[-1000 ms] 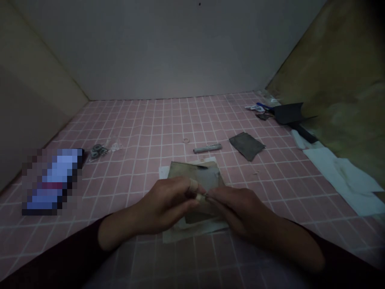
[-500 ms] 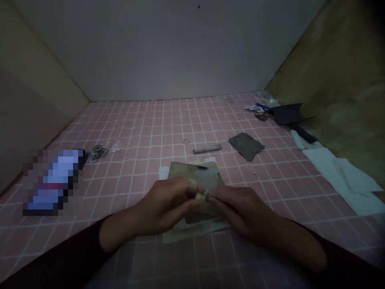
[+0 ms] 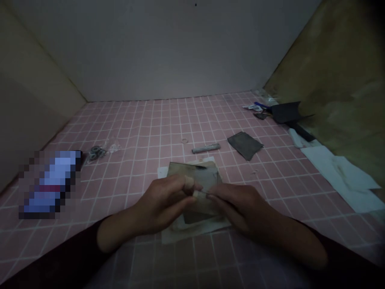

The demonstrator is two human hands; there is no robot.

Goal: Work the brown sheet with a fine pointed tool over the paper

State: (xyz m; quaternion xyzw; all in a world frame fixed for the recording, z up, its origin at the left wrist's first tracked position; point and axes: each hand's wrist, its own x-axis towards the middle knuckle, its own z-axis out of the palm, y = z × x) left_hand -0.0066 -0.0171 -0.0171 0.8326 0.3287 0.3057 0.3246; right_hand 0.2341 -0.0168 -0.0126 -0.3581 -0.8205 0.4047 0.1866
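My left hand (image 3: pixel 167 204) is closed in a pinch, with a pale band (image 3: pixel 189 183) wrapped round one finger. My right hand (image 3: pixel 245 208) faces it, thumb and fingers pressed together. Their fingertips meet around a small thin piece (image 3: pixel 205 193), too dim and small to name. Below both hands lies a grey, flat sheet (image 3: pixel 180 169) that looks like sandpaper, partly hidden by the fingers. Under it is a stained pale paper (image 3: pixel 171 237), resting on the pink checked cloth (image 3: pixel 135 265).
Beyond the hands lie a grey tube (image 3: pixel 206 148), a small pale ring (image 3: pixel 184 141) and a dark rough sheet (image 3: pixel 245 145). A lit phone (image 3: pixel 51 182) and a clear bag with small rings (image 3: pixel 98 152) are leftward. White papers (image 3: pixel 339 172) and a black dustpan-like piece (image 3: pixel 285 112) stand rightward.
The view has shifted slightly. My fingertips have turned a little around the small piece, and less of it shows between them. The things on the cloth have stayed put.
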